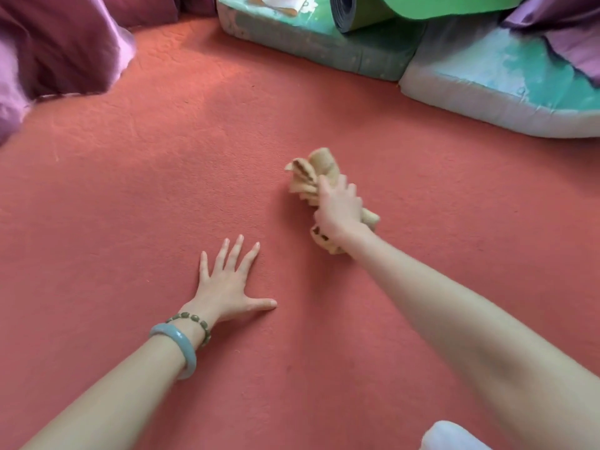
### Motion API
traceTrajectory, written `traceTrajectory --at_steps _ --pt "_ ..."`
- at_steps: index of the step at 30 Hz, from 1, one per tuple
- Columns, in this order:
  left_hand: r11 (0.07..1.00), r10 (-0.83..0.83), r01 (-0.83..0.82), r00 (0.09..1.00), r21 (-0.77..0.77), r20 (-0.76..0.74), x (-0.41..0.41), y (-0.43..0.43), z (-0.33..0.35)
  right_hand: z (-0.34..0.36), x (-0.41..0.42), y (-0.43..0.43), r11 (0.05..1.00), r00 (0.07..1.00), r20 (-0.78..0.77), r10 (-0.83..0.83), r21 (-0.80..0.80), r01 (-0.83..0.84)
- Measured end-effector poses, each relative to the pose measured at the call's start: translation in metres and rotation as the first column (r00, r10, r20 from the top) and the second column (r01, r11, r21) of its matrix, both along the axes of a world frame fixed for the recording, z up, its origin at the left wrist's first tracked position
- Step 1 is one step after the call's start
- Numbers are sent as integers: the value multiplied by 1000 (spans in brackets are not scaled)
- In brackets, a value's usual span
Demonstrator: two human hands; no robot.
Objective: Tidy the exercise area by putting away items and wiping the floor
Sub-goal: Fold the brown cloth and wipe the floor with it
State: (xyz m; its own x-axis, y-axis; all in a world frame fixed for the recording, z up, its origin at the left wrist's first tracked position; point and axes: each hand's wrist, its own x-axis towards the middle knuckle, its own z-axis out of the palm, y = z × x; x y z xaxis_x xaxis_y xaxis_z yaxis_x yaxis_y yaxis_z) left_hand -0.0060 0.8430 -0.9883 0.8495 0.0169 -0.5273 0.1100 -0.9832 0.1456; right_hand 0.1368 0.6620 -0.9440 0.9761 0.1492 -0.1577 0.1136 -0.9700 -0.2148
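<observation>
Two hands — left hand (227, 284) flat, right hand (339, 206) gripping one cloth (311, 173).

two hands: left hand (227, 284), right hand (339, 209). one beige cloth (308, 177). two cushions along the far edge of the carpet (162, 177): left cushion (324, 50), right cushion (487, 89). one rolled green mat (367, 14). two bracelets: one bangle (181, 347), one beaded bracelet (193, 319). two purple heaps: left heap (48, 43), right heap (568, 40).
</observation>
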Motion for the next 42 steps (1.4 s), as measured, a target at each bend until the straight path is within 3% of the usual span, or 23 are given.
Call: traceTrajectory --at_steps 3,6,8,12,16,21,25,30,34,36,39,42 --pt "1000 29 -29 1000 1 -3 2 0 -1 1 -13 44 945 946 -6 325 20 -325" --pt "999 45 -45 999 6 -8 4 1 -2 -2 13 19 915 915 -16 402 54 -401" --pt "999 49 -49 998 18 -28 5 2 -1 -2 38 -29 951 952 -17 307 54 -305" --pt "998 65 -64 997 18 -50 6 -3 5 4 67 -166 998 996 -54 -68 -14 67" --pt "997 76 -74 996 33 -54 6 -5 8 12 57 -293 920 920 -65 -386 -102 378" --pt "993 106 -104 994 50 -33 13 -23 17 17 45 -356 818 818 -49 -573 -99 567" --pt "998 51 -51 998 35 21 37 -64 28 13 44 -306 885 885 -47 -464 -61 461" --pt "1000 7 -6 996 -6 87 76 -118 38 9 20 -199 995 985 -140 -99 0 100" --pt "1000 -3 3 992 5 127 101 -134 47 9 2 -158 962 957 -97 272 43 -269" --pt "1000 -4 1 991 23 131 111 -131 50 7 14 -170 923 921 -69 382 68 -378" --pt "999 -26 20 991 42 132 121 -119 53 5 49 -209 955 954 -70 292 75 -287" --pt "995 -63 57 995 77 75 123 -99 52 6 81 -249 999 997 -80 -8 37 11"
